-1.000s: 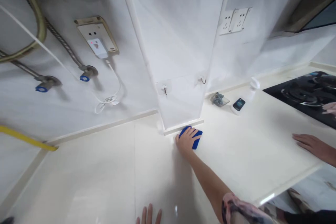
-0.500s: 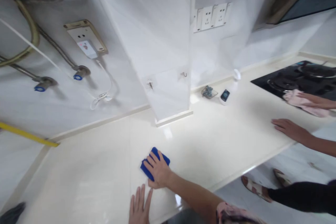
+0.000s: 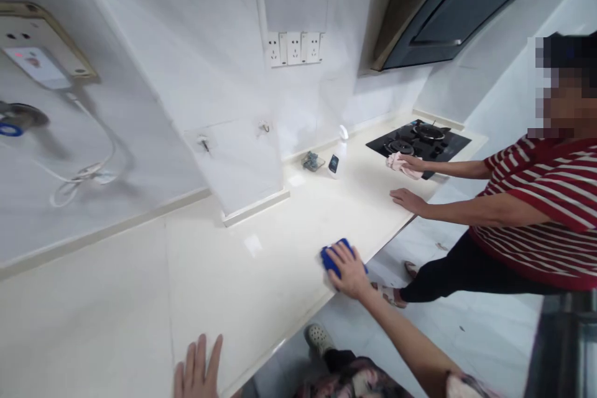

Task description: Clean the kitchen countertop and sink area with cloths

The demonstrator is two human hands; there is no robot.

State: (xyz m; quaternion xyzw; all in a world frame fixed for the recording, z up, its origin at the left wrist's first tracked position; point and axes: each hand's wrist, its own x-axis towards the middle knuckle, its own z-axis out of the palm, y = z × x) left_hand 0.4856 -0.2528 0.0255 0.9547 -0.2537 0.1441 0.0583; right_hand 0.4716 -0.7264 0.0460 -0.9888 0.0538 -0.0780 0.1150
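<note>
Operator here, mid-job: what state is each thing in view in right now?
right hand: pressing down on the cloth, on the countertop
left hand: open, fingers spread, holding nothing
blue cloth: bunched under the right hand
spray bottle: upright
gas hob: no flame visible
pink cloth: bunched under a co-worker's hand

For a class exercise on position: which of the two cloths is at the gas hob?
The pink cloth, under the co-worker's hand at the hob's edge; the blue one lies further along the counter, under the person's right hand.
</note>
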